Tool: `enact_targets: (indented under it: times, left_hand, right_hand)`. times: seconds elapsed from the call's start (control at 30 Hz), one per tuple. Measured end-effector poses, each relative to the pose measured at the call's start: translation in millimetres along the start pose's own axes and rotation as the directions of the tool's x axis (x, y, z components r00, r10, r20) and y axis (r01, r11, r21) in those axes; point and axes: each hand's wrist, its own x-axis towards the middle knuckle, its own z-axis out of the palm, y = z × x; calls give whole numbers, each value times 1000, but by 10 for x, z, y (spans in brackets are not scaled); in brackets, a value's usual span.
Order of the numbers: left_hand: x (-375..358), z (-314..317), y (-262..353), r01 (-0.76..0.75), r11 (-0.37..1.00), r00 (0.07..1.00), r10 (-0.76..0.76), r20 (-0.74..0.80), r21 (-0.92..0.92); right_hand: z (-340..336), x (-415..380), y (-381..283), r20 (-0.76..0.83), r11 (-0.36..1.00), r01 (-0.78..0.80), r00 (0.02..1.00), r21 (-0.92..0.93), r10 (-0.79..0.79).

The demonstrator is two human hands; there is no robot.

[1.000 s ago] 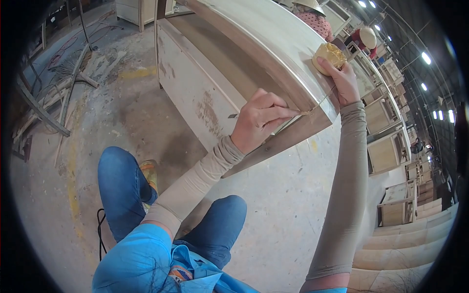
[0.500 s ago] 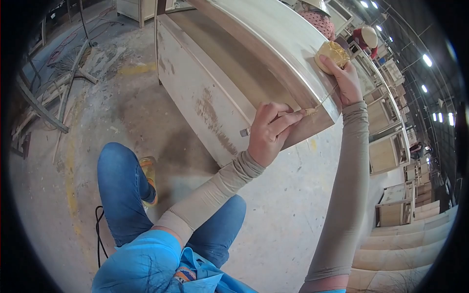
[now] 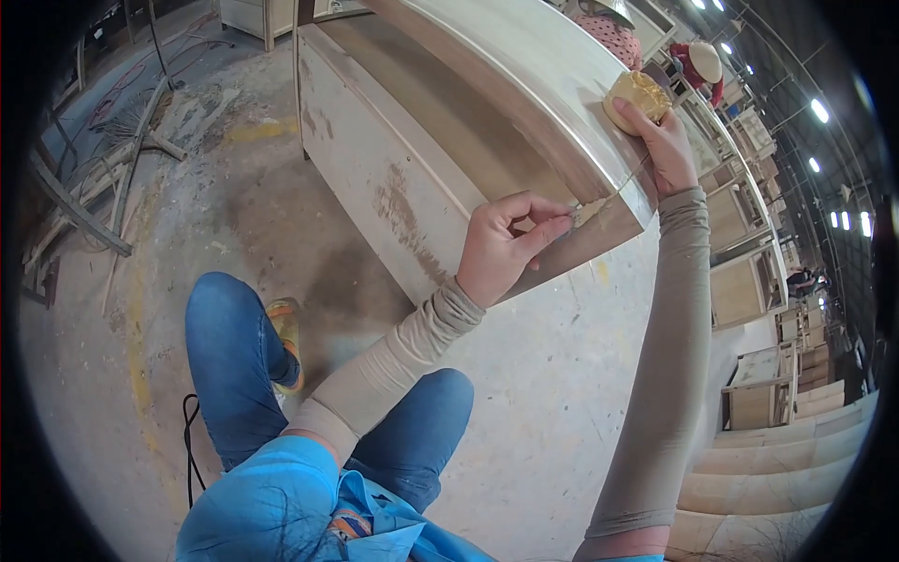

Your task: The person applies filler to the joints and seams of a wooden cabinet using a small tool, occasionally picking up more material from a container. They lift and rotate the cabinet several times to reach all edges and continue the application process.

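Observation:
My left hand is closed in a pinch at the end of a pale wooden cabinet frame. Whatever sits between the fingertips is too small to make out. Just beyond those fingertips, a smear of yellowish filler paste lies on the wood near the corner. My right hand grips a round lump or tub of yellow paste, thumb on its near side, against the curved top rail. Its other fingers are mostly hidden.
The cabinet's white side panel has brown patches. Scrap wood strips lie on the floor at left, and a black cable runs beside my leg. Two people in hats are behind the cabinet. Unfinished cabinets line the right.
My left hand has drawn back slightly to the left, away from the corner, uncovering more of the paste smear. My right hand and the yellow paste have barely shifted.

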Motion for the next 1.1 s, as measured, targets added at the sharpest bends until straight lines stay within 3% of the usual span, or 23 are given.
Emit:
enact_targets:
  times: [0.27, 0.47, 0.57, 0.67, 0.77, 1.1]
  left_hand:
    - [52, 76, -141, -50, 993, 991, 62, -115, 105]
    - [2, 25, -127, -264, 867, 924, 353, -147, 423]
    - [-43, 35, -146, -416, 766, 820, 549, -163, 491]
    - [-35, 87, -160, -471, 731, 787, 601, -140, 494]
    - [33, 71, -120, -524, 588, 734, 678, -22, 616]
    - [138, -75, -41, -632, 500, 690, 710, 137, 592]
  right_hand:
    - [5, -2, 6, 12, 1000, 23, 1000, 10, -23]
    - [-16, 11, 9, 32, 1000, -2, 999, 12, 1]
    - [16, -21, -21, 22, 999, 37, 999, -1, -37]
    - [-16, -3, -11, 23, 999, -4, 1000, -41, 5]
    - [3, -18, -15, 38, 999, 8, 999, -47, -6]
    - [-7, 10, 5, 16, 998, 30, 999, -57, -29]
